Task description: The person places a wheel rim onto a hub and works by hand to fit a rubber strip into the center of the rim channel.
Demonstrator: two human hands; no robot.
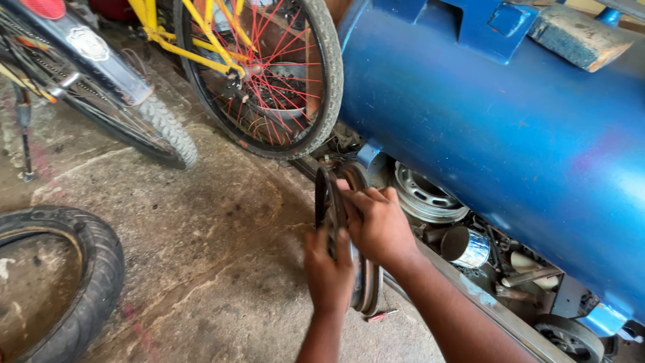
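A small metal wheel rim with a dark rubber tyre half on it stands upright on the concrete floor beside a large blue tank. My left hand grips its near edge from below. My right hand rests on the upper part, fingers curled over the tyre's edge. A second metal disc stands just behind my left hand, against the first.
A yellow bicycle with a red-spoked wheel stands behind. Another bicycle wheel is at the upper left. A loose black tyre lies at the left. Under the tank sit a steel rim, a tin can and scrap parts.
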